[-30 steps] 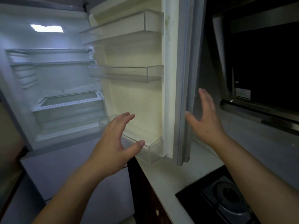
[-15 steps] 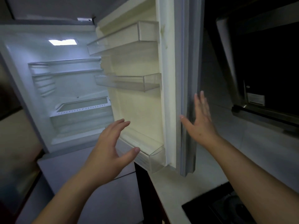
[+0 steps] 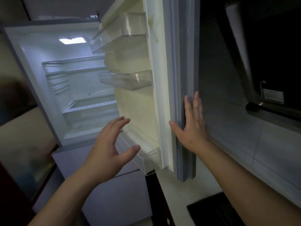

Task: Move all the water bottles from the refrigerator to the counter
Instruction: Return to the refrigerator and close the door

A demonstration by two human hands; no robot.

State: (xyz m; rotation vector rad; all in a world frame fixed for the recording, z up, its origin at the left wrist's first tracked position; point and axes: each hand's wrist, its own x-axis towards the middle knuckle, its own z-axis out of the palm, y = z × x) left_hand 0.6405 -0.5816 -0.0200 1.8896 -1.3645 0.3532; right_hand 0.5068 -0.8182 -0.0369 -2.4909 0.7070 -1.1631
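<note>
Head cam, looking up into the white open-fronted refrigerator [image 3: 53, 88], interior light strip [image 3: 72, 40] lit near the top; glass shelves [image 3: 76, 60] and a clear crisper drawer [image 3: 91, 115] visible inside; no water bottles can be seen anywhere in shot, so can't tell where they are. The cream-lined refrigerator door w/ grey rubber seal [image 3: 164, 79] swung open to the right, edge-on to the camera; three clear plastic door bins on its inner face: top bin [image 3: 117, 36], middle bin [image 3: 128, 80], bottom bin [image 3: 146, 152].

Right hand [image 3: 193, 124] flat against the door's outer grey edge; fingers straight, close together, pointing up; thumb spread left across the seal; gripping nothing, just pressing on the edge. Left hand [image 3: 107, 144] held in the air in front of the bottom bin; fingers gently curved and together, thumb apart toward the right, tip just over the bin's front wall; holding nothing; can't tell if it touches the bin.

Pale stone-look counter [image 3: 172, 190] runs below the door's bottom corner; black glass cooktop [image 3: 210, 214] at the lower right; dark stainless range hood [image 3: 254, 70] upper right w/ a small white label [image 3: 273, 95]; grey tiled wall [image 3: 244, 136] behind the right forearm.
</note>
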